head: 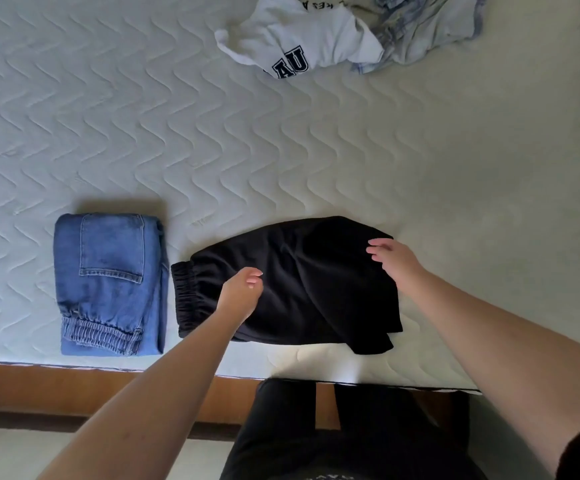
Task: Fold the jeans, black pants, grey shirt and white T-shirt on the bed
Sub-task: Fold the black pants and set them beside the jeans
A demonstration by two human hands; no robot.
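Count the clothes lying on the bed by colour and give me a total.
Blue: 1, the folded jeans
Black: 1, the black pants under the hands
White: 1, the crumpled T-shirt
Pale blue-grey: 1, the crumpled shirt
Total: 4
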